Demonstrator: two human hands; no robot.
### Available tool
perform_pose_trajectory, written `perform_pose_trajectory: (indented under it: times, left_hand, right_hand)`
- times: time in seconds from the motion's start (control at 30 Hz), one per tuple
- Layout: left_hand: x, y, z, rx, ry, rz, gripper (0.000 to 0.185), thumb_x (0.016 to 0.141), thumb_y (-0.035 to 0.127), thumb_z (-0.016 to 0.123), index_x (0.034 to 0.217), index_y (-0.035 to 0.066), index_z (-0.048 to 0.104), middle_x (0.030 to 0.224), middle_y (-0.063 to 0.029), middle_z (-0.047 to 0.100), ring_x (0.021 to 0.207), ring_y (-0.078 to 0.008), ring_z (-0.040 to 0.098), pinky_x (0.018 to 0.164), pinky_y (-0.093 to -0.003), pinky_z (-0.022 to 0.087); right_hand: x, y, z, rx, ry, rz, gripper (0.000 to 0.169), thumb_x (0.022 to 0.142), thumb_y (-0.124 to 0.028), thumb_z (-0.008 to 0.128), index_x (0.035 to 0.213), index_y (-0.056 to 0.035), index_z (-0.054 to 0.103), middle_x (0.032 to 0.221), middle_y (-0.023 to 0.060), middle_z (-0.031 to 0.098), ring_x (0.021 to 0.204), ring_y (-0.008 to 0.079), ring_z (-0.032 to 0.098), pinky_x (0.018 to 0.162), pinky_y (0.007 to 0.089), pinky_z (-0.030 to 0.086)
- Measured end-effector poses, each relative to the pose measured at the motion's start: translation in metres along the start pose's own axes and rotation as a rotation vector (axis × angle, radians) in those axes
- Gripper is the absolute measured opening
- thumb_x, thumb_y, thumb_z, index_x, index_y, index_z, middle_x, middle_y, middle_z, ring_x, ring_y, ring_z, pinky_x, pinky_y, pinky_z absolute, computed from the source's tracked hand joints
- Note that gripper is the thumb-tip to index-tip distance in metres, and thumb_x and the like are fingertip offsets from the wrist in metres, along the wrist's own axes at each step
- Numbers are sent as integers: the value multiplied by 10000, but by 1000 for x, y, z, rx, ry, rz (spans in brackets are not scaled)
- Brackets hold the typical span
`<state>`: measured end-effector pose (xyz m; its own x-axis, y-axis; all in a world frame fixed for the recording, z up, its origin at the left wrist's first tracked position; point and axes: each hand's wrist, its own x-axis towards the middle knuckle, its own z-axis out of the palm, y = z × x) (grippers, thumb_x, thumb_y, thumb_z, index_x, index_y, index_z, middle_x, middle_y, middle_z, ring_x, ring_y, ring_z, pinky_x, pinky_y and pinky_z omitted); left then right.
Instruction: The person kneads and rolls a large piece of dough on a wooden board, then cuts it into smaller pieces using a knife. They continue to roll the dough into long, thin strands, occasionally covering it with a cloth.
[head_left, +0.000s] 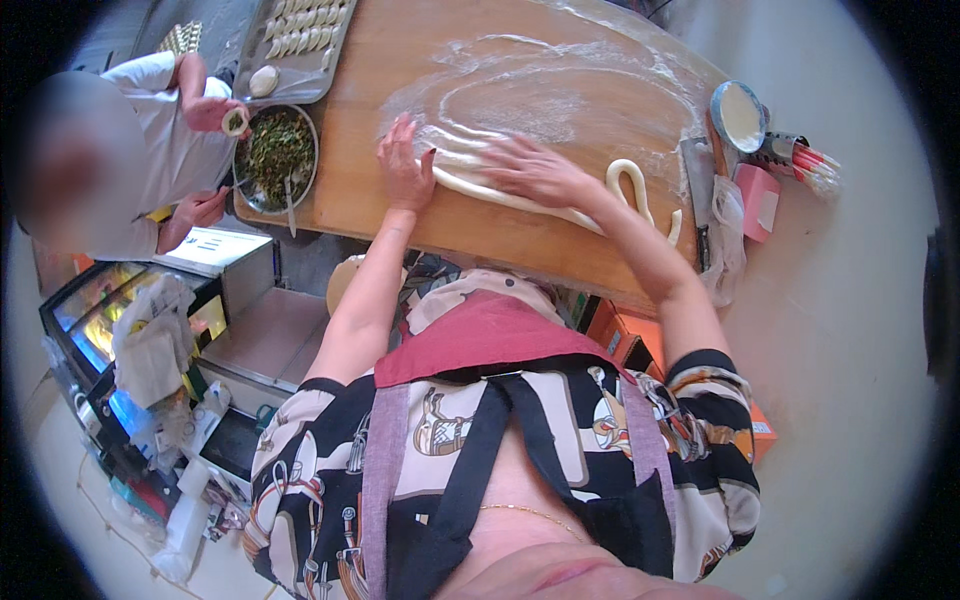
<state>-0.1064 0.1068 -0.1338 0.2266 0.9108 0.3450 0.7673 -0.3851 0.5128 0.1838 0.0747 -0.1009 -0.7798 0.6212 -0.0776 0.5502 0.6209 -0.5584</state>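
Observation:
A long rope of white dough (491, 196) lies along the near side of a floured wooden board (352, 172). Its right part bends into a loop (628, 166) past my forearm, with an end near the knife. My left hand (406, 166) is at the rope's left end, fingers extended and thumb apart, palm down. Over the middle of the rope, my right hand (534, 172) is spread flat and blurred, partly covering the dough. Beyond both hands, loose flour (517, 112) marks the board in curved streaks.
At left, a co-worker (176, 142) holds a filled wrapper (235, 121) beside a bowl of chopped green filling (277, 161). A metal tray (300, 71) bears dumplings. Along the right edge are a cleaver (697, 180), a blue-rimmed bowl (739, 116), a pink box (757, 201) and a plastic bag (726, 240).

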Motion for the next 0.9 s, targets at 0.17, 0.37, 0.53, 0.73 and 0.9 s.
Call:
perform_pose_trajectory:
  times: [0.17, 0.37, 0.53, 0.73, 0.9]
  left_hand:
    - [-8, 3, -6, 65, -85, 73, 481, 997, 312, 597, 1404, 69, 517, 1514, -132, 512, 1448, -330, 410, 1181, -533, 260]
    - [-65, 54, -24, -116, -425, 119, 684, 929, 326, 686, 1507, 57, 437, 1623, -141, 370, 1550, -331, 244, 1232, -577, 133]
    - [85, 30, 55, 176, -261, 174, 683, 956, 385, 629, 1499, 24, 425, 1632, -167, 340, 1533, -354, 270, 1226, -601, 180]
    - [124, 6, 62, 137, -438, 411, 648, 972, 375, 585, 1531, 96, 413, 1639, -152, 333, 1530, -346, 274, 1204, -624, 212]
    - [-27, -15, -61, 67, -822, 291, 773, 919, 312, 652, 1589, 110, 322, 1698, -117, 202, 1568, -323, 186, 1235, -615, 79]
  right_hand:
    - [-116, 2, -9, -156, 235, 490, 486, 1015, -183, 502, 1496, -121, 482, 1630, 102, 374, 1528, 332, 298, 1245, 518, 229]
    - [-23, -138, 99, -116, 543, 890, 602, 988, -291, 544, 1505, -18, 401, 1579, 199, 386, 1495, 395, 302, 1209, 634, 177]
    - [22, -6, 28, -358, 675, 1126, 590, 991, -346, 523, 1465, 2, 473, 1563, 204, 425, 1507, 402, 293, 1224, 625, 158]
    - [21, 27, 7, -260, 651, 903, 500, 1001, -272, 549, 1469, -103, 505, 1591, 189, 405, 1500, 399, 308, 1213, 592, 207]
    - [-23, -131, 86, -82, 404, 953, 670, 907, -340, 700, 1511, -185, 454, 1631, 132, 308, 1550, 377, 193, 1206, 650, 163]
